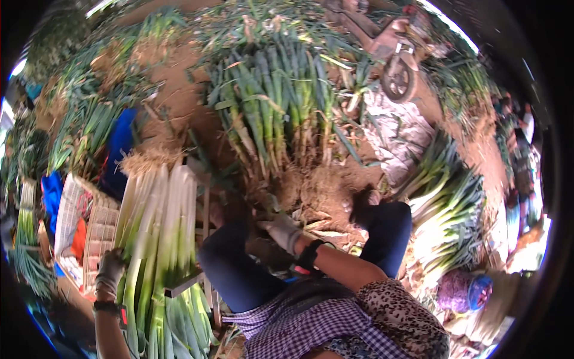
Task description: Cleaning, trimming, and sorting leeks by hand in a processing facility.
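My left hand (110, 272), in a pale work glove, is at the left side of a thick bundle of leeks (154, 209). Its fingertips meet the outer stalks, and how far they are curled is not clear. The bundle lies on a metal-edged rack (184, 283), roots at the far end, green leaves toward me. Between my knees, my gloved right hand (281, 231) reaches low over the ground, fingers pointing left and apart; I make out nothing held in it. Ahead of it stands a large, packed group of untrimmed leeks (275, 107) with soil on their roots.
On the right lies a heap of leeks (445, 209), with a roll of purple twine (457, 291) near it. A woven basket (76, 224) stands left of the rack. Farther off are a white sheet (394, 125) and a parked scooter (397, 69). Peeled leaves (323, 226) litter the soil.
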{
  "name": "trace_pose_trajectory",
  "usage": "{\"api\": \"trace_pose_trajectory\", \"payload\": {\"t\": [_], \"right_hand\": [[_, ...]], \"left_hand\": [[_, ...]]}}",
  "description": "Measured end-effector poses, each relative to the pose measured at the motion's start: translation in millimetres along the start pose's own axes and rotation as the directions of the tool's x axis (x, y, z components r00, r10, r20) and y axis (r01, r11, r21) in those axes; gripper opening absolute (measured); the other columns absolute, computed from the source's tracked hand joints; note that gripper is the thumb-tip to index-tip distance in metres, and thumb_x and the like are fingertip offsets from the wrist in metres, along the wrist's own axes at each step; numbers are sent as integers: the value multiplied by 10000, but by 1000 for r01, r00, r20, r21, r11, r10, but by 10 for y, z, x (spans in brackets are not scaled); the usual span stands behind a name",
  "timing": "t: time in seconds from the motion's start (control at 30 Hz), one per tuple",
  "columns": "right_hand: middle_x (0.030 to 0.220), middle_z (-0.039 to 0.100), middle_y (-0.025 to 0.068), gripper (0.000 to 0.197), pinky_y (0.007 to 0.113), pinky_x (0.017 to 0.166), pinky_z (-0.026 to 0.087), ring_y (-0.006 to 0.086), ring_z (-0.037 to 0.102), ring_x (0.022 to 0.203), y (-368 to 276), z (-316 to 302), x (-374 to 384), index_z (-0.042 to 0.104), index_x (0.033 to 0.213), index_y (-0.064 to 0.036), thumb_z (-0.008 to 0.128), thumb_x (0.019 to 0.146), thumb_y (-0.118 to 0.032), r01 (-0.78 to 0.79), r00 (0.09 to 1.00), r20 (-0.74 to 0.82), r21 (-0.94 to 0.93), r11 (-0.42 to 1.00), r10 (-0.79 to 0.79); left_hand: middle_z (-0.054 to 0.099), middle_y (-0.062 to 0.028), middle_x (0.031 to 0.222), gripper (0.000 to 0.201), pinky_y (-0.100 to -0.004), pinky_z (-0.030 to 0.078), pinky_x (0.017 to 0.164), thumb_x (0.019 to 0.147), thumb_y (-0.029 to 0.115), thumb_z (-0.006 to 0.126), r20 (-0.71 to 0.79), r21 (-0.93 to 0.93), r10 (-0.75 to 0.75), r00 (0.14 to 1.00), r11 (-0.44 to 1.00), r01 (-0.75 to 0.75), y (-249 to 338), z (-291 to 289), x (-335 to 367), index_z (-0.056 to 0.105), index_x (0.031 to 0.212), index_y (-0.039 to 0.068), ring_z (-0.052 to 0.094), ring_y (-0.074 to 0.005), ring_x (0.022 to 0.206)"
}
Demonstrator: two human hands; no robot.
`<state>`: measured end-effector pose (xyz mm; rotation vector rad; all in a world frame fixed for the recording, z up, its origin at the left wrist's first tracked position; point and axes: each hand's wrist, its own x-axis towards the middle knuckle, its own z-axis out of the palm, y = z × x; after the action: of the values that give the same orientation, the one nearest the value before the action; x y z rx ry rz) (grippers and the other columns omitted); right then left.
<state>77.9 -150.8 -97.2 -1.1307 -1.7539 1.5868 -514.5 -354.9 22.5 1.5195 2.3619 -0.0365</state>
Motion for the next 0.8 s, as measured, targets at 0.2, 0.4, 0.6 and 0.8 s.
{"api": "trace_pose_trajectory", "payload": {"t": [0.2, 0.4, 0.6, 0.8], "right_hand": [[1083, 768, 67, 230, 311, 910, 533, 146, 685, 993, 109, -396, -207, 757, 1186, -11, 693, 982, -96, -360, 928, 55, 394, 846, 369], [1083, 773, 90, 223, 328, 852, 579, 189, 720, 922, 427, -826, -444, 732, 1202, 23, 634, 1014, -44, -440, 861, 74, 602, 666, 503], [1078, 773, 88, 225, 325, 845, 577, 184, 716, 913, 636, -1096, -771, 733, 1205, 19, 638, 1014, -52, -421, 866, -36, 487, 766, 499], [1073, 772, 86, 227, 322, 837, 575, 180, 713, 903, 781, -1210, -852, 734, 1209, 15, 643, 1014, -59, -412, 876, -42, 449, 793, 480]], "left_hand": [[633, -203, 1284, 655, -496, 444, 1062, 731, 65, 830, -313, 219, 499, 808, 866, -450, 3229, -876, 25, 625, 1352, 28, 563, -434, 1204], [681, -158, 1272, 766, -481, 534, 1060, 763, 324, 879, -267, 184, 961, 74, 126, -975, 5925, -1720, -806, 611, 1443, 95, 679, -303, 1163], [691, -158, 1259, 743, -470, 539, 1047, 774, 316, 876, -364, 242, 915, -173, -87, -966, 6699, -1670, -760, 619, 1434, 90, 686, -298, 1149], [700, -159, 1245, 720, -460, 544, 1034, 786, 308, 873, -377, 263, 906, -194, -97, -960, 7037, -1568, -704, 627, 1424, 85, 694, -294, 1134]]}}
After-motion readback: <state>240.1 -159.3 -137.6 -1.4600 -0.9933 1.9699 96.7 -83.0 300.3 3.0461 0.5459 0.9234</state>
